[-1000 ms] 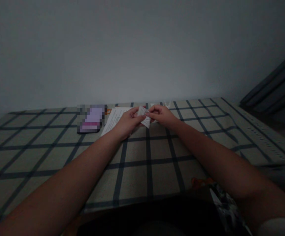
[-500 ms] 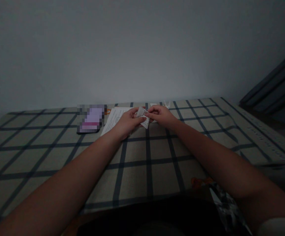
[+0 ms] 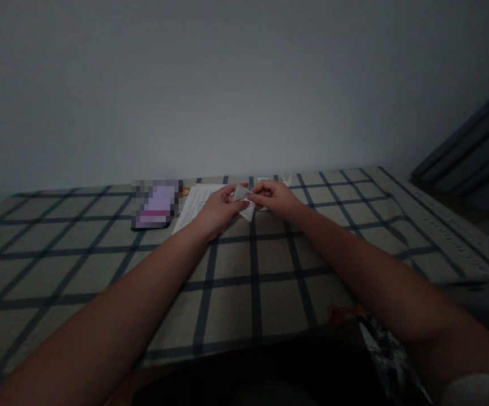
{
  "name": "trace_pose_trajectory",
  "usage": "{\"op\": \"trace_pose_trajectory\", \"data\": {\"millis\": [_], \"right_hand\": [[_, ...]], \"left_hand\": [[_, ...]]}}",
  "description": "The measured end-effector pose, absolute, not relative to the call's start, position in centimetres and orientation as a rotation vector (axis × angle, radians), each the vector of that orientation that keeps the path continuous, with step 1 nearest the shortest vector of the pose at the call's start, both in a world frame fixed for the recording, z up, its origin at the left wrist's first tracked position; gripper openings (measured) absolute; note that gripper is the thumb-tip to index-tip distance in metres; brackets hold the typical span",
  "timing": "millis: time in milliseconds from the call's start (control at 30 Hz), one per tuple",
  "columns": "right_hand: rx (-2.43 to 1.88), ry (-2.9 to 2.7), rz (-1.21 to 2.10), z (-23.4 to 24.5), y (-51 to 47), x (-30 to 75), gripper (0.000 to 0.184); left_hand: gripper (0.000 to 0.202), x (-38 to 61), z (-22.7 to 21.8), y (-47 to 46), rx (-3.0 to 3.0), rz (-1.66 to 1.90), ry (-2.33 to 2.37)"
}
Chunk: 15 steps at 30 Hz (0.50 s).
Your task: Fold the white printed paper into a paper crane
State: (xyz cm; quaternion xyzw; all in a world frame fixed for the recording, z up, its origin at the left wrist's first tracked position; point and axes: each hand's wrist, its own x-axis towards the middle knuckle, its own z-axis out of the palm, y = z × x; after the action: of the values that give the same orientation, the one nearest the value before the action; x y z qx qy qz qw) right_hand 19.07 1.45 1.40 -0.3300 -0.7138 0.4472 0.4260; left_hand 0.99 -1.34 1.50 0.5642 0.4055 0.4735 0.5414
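Both arms reach far forward over a checked cloth with dark grid lines. My left hand and my right hand meet near the far edge and pinch a small folded white paper between their fingertips. Both hands are closed on it. The paper is held just above the cloth, creased into a pointed shape. A printed white sheet lies flat under and beside my left hand.
A dark flat device with a blurred bright screen lies left of the sheet. A small orange item peeks between them. A plain wall rises behind the surface. Dark slanted panels stand at the right. A patterned object lies near my right elbow.
The hands stay in the same spot; the fingers shift slightly on the folded paper, whose lower corner has turned a little. Nothing else moved.
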Motion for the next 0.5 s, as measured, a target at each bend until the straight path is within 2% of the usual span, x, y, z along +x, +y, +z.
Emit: {"op": "trace_pose_trajectory", "data": {"millis": [500], "right_hand": [[-0.874, -1.848, 1.053, 1.52, 1.4, 19.27, 0.024]], "left_hand": [[0.056, 0.76, 1.69, -1.26, 1.439, 1.116, 1.032]]}}
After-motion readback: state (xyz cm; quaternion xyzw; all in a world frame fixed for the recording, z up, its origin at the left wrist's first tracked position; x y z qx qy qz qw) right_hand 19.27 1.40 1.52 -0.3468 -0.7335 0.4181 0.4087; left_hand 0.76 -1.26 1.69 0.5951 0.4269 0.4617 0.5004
